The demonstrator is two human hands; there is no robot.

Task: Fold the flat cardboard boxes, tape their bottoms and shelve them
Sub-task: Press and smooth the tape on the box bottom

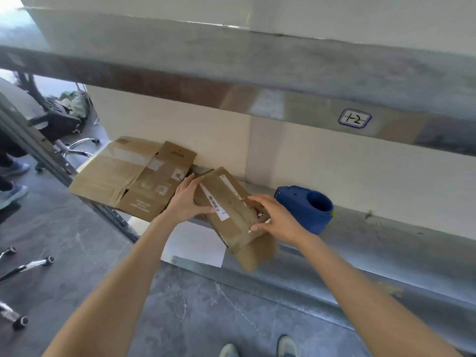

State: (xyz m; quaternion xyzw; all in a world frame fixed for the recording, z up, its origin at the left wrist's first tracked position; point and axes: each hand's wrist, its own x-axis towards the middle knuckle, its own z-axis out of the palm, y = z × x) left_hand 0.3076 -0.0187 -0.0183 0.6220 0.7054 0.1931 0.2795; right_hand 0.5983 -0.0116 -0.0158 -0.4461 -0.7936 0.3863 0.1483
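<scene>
A small brown cardboard box [233, 215] with a white barcode label sits tilted on the front part of the metal shelf [373, 243], one end hanging over the edge. My left hand [186, 199] grips its left side, thumb on top near the label. My right hand [275, 217] holds its right side, fingers curled over the top edge. To the left lies a larger flattened cardboard box [131, 176], partly overhanging the shelf. A blue tape dispenser [307, 208] stands on the shelf just right of my right hand.
An upper shelf [257, 81] marked "1-2" juts out overhead. A white sheet [195, 246] lies below the shelf edge. Office chair bases [77, 145] and someone's feet [14, 191] are at the left. My shoes [260, 349] stand on the grey floor.
</scene>
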